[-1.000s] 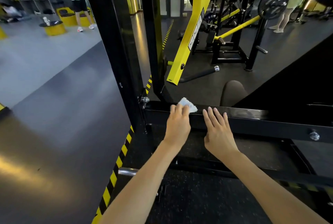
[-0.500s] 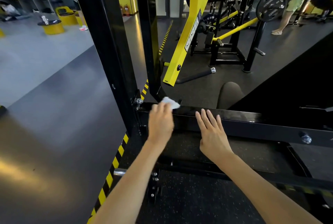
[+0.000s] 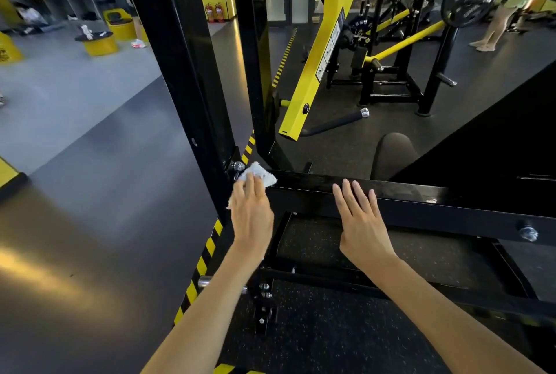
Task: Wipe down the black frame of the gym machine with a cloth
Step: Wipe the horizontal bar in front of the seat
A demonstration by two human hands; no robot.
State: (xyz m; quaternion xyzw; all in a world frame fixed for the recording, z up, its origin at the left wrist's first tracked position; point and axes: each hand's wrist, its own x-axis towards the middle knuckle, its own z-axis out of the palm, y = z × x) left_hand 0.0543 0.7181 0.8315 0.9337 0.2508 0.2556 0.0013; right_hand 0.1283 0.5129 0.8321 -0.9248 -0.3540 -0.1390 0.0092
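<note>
Grips, two: left grip [image 3: 252, 214], fingers straight, pressing one white cloth [image 3: 260, 175] onto the black frame [image 3: 421, 197]; right grip [image 3: 362, 223] flat on it, empty.

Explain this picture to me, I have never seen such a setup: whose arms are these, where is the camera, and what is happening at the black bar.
No robot here. The camera sits on a person's head, looking forward and down, so both bare arms are that person's own. The left hand presses a small white cloth with flat fingers onto the left end of a black crossbar of a gym machine, beside a black upright post and a shiny bolt. The right hand rests flat on the same bar, holding nothing. A yellow lever hangs behind it.
</note>
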